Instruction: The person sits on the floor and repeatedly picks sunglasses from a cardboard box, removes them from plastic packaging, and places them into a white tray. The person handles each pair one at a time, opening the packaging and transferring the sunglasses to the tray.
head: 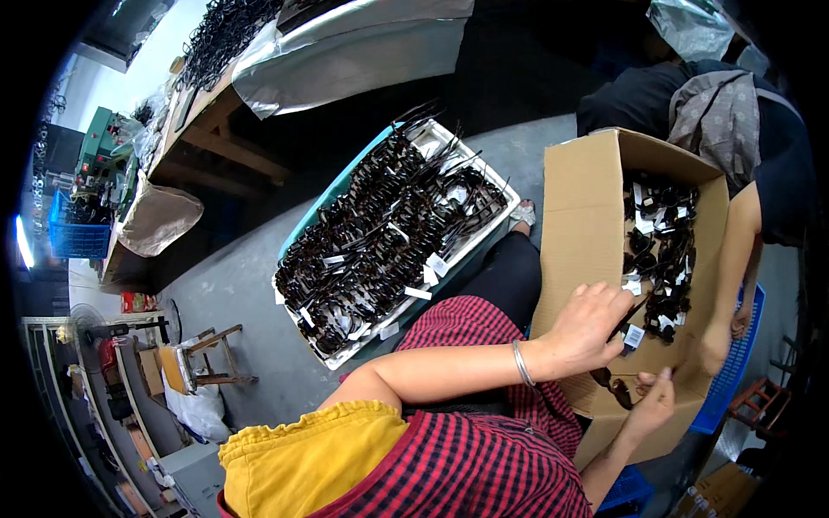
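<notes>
My left hand, with a silver bangle at the wrist, is over the near edge of an open cardboard box. It grips a pair of dark sunglasses, whose brown lenses hang below its fingers. A white tag with a printed code is beside those fingers. Lower right, my right hand pinches at the lens end; its fingertips partly hide the contact. Inside the box lie many dark sunglasses with white tags. To the left, a white foam tray carries dense rows of dark eyewear.
Across the box, a co-worker bends, with an arm along its far side. A blue plastic crate stands behind it. A wooden workbench, a wooden stool and a shelf rack are on the left.
</notes>
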A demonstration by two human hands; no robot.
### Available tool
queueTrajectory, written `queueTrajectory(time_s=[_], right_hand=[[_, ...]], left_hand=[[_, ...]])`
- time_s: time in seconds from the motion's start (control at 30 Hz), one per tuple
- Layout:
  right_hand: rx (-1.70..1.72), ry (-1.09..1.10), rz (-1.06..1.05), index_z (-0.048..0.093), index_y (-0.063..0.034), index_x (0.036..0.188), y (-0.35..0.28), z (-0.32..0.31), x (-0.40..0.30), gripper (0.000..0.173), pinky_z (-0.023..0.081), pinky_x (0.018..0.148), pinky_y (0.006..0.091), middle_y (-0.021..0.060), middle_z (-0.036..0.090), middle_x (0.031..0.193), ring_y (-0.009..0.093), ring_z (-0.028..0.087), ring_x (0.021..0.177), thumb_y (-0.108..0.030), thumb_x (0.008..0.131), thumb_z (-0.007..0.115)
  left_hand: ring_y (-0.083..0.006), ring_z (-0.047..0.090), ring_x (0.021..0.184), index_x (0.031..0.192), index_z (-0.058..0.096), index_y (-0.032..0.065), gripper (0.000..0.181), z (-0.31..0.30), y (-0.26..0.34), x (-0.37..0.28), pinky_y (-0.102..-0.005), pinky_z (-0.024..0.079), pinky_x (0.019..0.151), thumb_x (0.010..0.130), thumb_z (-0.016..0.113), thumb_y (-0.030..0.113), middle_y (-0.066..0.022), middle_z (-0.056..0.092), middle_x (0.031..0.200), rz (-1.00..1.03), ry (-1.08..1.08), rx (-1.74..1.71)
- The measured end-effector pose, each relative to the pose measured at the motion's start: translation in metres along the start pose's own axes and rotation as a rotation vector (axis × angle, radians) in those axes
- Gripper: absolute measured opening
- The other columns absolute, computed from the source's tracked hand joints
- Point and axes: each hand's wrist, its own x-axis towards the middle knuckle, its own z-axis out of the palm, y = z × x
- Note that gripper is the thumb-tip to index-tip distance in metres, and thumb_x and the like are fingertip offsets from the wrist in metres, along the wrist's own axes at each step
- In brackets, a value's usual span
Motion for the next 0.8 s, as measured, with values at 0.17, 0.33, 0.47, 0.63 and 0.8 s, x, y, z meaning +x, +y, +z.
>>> queueTrajectory(time_s=[0.17, 0.33, 0.47, 0.63, 0.8], right_hand=[[0.338, 0.124, 0.178, 0.051, -0.0075, 0.069, 0.009, -0.015, 0.021, 0.041, 0.037, 0.050, 0.0234, 0.0037, 0.053, 0.060, 0.010, 0.045, 0.052, -0.034, 0.100, 0.053], [0.463, -0.210, 0.733, 0.042, -0.0179, 0.064, -0.023, -0.010, 0.003, 0.047, 0.032, 0.041, 0.0237, -0.0012, 0.044, 0.053, 0.008, 0.040, 0.045, -0.050, 0.097, 0.050], [0.347, -0.576, 0.601, 0.063, -0.0022, 0.085, -0.010, 0.041, -0.023, 0.037, 0.050, 0.057, 0.0281, 0.0079, 0.065, 0.075, 0.015, 0.061, 0.067, -0.033, 0.099, 0.049], [0.465, -0.385, 0.327, 0.063, -0.0001, 0.100, 0.055, 0.030, 0.043, 0.027, 0.053, 0.068, 0.0255, 0.0068, 0.068, 0.086, 0.012, 0.064, 0.074, -0.024, 0.101, 0.051], [-0.086, -0.257, 0.316, 0.065, -0.0040, 0.103, 0.166, 0.026, 0.085, 0.022, 0.054, 0.072, 0.0314, 0.0096, 0.071, 0.089, 0.018, 0.068, 0.078, -0.023, 0.092, 0.062]], left_hand=[[-0.0383, 0.053, 0.081, 0.101, 0.054, 0.0008, 0.033, 0.004, 0.047, -0.028, -0.0453, 0.043, 0.072, 0.074, 0.064, 0.017, -0.0166, 0.054, 0.087, 0.123, -0.222, -0.257], [-0.0382, 0.052, 0.094, 0.103, 0.053, -0.0014, 0.045, 0.005, 0.063, -0.020, -0.0446, 0.043, 0.081, 0.077, 0.069, 0.031, -0.0199, 0.053, 0.094, 0.326, -0.634, -0.751], [-0.0373, 0.057, 0.080, 0.087, 0.055, -0.0004, 0.033, 0.020, 0.061, -0.035, -0.0448, 0.047, 0.072, 0.087, 0.065, 0.031, -0.0175, 0.056, 0.082, 0.283, -0.842, -0.630], [-0.0229, 0.064, 0.070, 0.101, 0.061, 0.0008, 0.024, 0.018, 0.031, -0.003, -0.0346, 0.051, 0.066, 0.090, 0.067, 0.022, -0.0101, 0.064, 0.083, -0.310, -0.685, -0.610], [-0.0271, 0.064, 0.093, 0.134, 0.040, 0.0011, 0.055, -0.011, -0.002, 0.038, -0.0393, 0.055, 0.080, 0.085, 0.064, 0.010, -0.0185, 0.060, 0.106, -1.040, -0.353, -1.317]])
